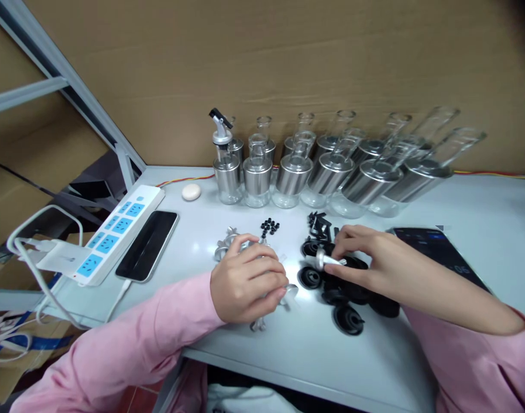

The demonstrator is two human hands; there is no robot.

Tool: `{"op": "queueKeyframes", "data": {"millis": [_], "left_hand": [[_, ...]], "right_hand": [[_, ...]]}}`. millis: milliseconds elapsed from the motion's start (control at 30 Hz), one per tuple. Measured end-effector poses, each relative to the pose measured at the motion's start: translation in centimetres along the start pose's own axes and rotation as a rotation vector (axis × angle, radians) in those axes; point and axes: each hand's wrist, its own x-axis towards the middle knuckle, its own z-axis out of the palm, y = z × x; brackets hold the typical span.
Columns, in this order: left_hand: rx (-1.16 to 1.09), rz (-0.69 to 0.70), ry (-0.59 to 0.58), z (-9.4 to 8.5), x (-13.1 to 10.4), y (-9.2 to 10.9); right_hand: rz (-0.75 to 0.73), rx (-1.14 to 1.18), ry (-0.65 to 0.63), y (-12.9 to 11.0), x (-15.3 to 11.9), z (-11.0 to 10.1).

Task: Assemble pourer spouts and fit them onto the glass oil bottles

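Between the thumb and fingers of my right hand (365,258) is a silver spout (321,259), held over a pile of black stoppers (348,319). My left hand (249,281) rests palm down over several silver spout parts (290,293), its fingers curled and close together; whatever lies under the palm is hidden. Small black rings (270,226) lie in a cluster behind my left hand. Slim black pieces (320,225) are heaped behind the stoppers.
Glass bottles with metal sleeves (294,172) stand in two rows at the back, the leftmost front one topped by a pourer (222,135). A power strip (120,235), a phone (148,246) and a white oval object (191,192) lie left. Another phone (438,258) lies right.
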Motion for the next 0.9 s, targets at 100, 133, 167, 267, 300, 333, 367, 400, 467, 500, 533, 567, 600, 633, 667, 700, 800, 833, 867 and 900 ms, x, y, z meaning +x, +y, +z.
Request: {"op": "queueKeyframes", "data": {"millis": [100, 133, 167, 267, 300, 333, 367, 400, 467, 500, 533, 567, 600, 633, 667, 700, 800, 833, 867, 900], "left_hand": [[-0.004, -0.002, -0.003, 0.0, 0.0, 0.0], [-0.004, -0.005, -0.007, 0.0, -0.1, 0.0], [-0.003, -0.009, -0.009, 0.0, -0.1, 0.0], [-0.002, -0.016, -0.007, 0.0, -0.1, 0.0], [-0.002, -0.019, -0.007, 0.0, -0.1, 0.0], [0.001, -0.021, -0.006, 0.0, -0.1, 0.0], [0.004, -0.021, -0.005, 0.0, -0.1, 0.0], [0.006, -0.023, -0.005, 0.0, -0.1, 0.0], [0.010, -0.021, -0.002, 0.0, -0.1, 0.0], [0.010, -0.020, 0.000, 0.0, -0.1, 0.0], [0.009, -0.020, 0.000, 0.0, -0.1, 0.0], [0.008, -0.020, 0.000, 0.0, -0.1, 0.0], [0.008, -0.019, 0.000, 0.0, -0.1, 0.0], [0.009, -0.019, 0.000, 0.0, -0.1, 0.0], [0.011, -0.020, -0.002, 0.0, -0.1, 0.0], [0.014, -0.019, -0.004, 0.0, 0.0, 0.0], [0.025, -0.020, -0.013, -0.1, 0.0, 0.0], [0.029, -0.022, -0.013, -0.1, 0.0, 0.0], [0.033, -0.026, -0.013, -0.1, 0.0, 0.1], [0.038, -0.031, -0.010, -0.1, 0.0, 0.1]], "right_hand": [[-0.014, 0.103, 0.025, -0.8, 0.0, -0.5], [-0.016, 0.142, 0.026, -1.1, 0.0, -0.6], [-0.018, 0.183, 0.010, -1.5, 0.0, -0.8], [-0.015, 0.296, -0.110, -2.5, -0.1, -0.7], [-0.010, 0.317, -0.149, -2.7, 0.0, -0.6], [-0.007, 0.329, -0.174, -2.8, 0.0, -0.4], [-0.005, 0.336, -0.187, -2.9, 0.1, -0.2], [-0.002, 0.340, -0.192, -3.0, 0.1, 0.0], [0.014, 0.347, -0.191, -3.0, 0.2, 0.3], [0.025, 0.351, -0.196, -3.1, 0.3, 0.4], [0.034, 0.349, -0.205, -3.1, 0.3, 0.5], [0.039, 0.341, -0.215, -3.1, 0.3, 0.6], [0.040, 0.329, -0.221, -3.1, 0.3, 0.7], [0.038, 0.320, -0.225, -3.1, 0.3, 0.8], [0.038, 0.320, -0.230, -3.1, 0.3, 0.8], [0.042, 0.336, -0.234, -3.1, 0.3, 0.9], [0.075, 0.454, -0.213, -3.0, 0.2, 0.8], [0.083, 0.489, -0.186, -2.9, 0.1, 0.7], [0.086, 0.515, -0.153, -2.9, 0.1, 0.6], [0.082, 0.536, -0.116, -3.0, 0.1, 0.5]]}}
